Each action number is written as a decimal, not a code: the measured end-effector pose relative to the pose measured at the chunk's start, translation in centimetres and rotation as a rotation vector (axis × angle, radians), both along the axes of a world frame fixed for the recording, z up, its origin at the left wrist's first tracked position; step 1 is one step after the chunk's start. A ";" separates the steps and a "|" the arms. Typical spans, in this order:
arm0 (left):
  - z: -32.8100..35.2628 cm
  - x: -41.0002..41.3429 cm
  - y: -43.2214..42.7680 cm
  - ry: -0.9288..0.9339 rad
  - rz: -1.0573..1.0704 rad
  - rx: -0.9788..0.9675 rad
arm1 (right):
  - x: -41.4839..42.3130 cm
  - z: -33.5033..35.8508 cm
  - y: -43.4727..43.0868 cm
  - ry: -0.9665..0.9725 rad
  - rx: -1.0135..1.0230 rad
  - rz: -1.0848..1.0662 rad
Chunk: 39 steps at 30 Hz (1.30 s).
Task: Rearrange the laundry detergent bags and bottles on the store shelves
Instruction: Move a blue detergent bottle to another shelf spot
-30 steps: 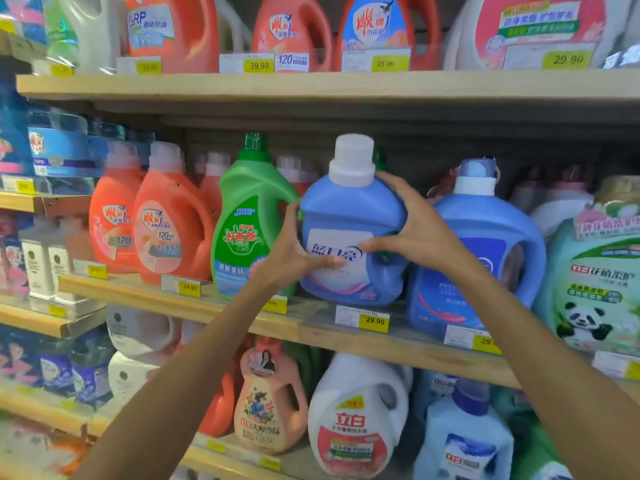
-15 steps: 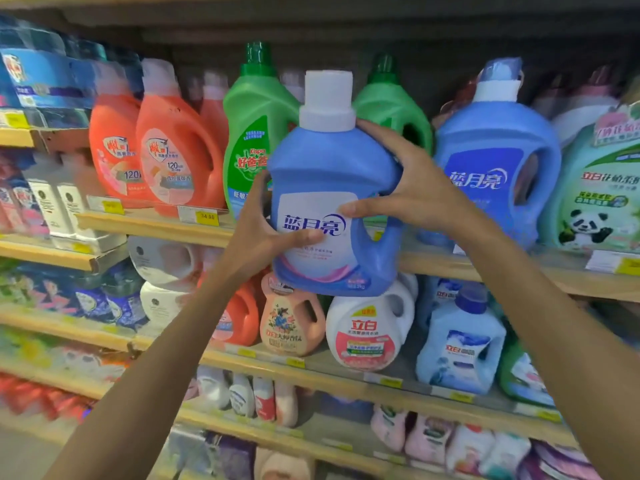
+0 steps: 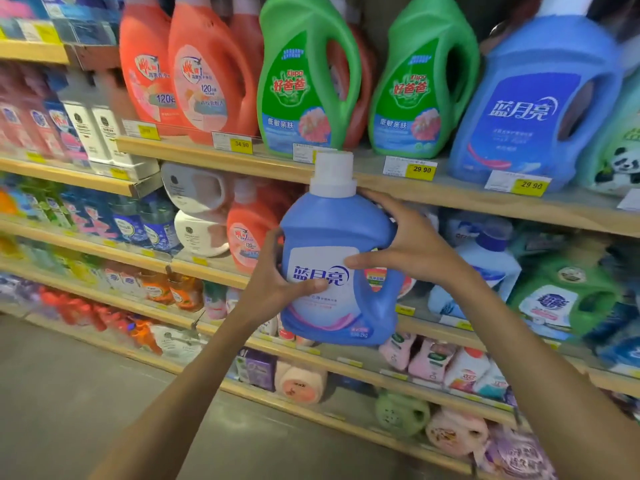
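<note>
1. The blue bottle (image 3: 332, 230) has come off the shelf (image 3: 450, 197). A second ago it stood on that board above the 29.90 tag (image 3: 420, 169). Now it is in the air in front of the shelving and lower down, upright, with its white cap (image 3: 333, 174) overlapping the shelf edge.
2. Both grips have stayed on it throughout. The left grip (image 3: 273, 285) holds the bottle's left side, with the thumb across the label. The right grip (image 3: 415, 251) is clamped on the handle side, fingers curled over the shoulder and thumb at the label's edge.
3. Where it stood, a green bottle (image 3: 415, 81) now shows in full (the blue one mostly hid it before). A second green bottle (image 3: 304, 81) stands to its left and a large blue bottle (image 3: 536, 109) of the same brand to its right.
4. For the task, the pick is done and the bottle is in transit. It was probably out of place in front of the greens. A spot by the large blue bottle or on a lower shelf seems likely, but I cannot tell which yet.
</note>
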<state>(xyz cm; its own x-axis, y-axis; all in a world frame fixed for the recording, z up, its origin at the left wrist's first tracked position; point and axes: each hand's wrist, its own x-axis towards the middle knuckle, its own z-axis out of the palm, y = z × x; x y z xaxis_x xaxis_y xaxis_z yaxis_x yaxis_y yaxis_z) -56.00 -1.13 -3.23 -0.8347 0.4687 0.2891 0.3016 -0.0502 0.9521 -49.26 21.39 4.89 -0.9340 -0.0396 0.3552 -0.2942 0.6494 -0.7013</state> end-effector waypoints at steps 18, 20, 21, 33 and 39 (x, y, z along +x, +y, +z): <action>-12.1 16.8 -3.3 -0.337 0.069 -0.189 | 15.1 -14.4 -2.6 -0.308 -0.131 -0.095; -13.9 18.7 -3.8 -0.388 0.064 -0.186 | 16.9 -16.0 -3.2 -0.359 -0.131 -0.124; -14.7 19.6 -4.0 -0.413 0.050 -0.192 | 17.7 -16.9 -3.4 -0.380 -0.136 -0.138; -21.1 21.4 -3.9 -0.604 0.016 -0.259 | 19.2 -23.1 -3.5 -0.508 -0.147 -0.145; -23.2 17.7 -3.1 -0.627 -0.032 -0.273 | 15.9 -24.7 -3.1 -0.539 -0.153 -0.184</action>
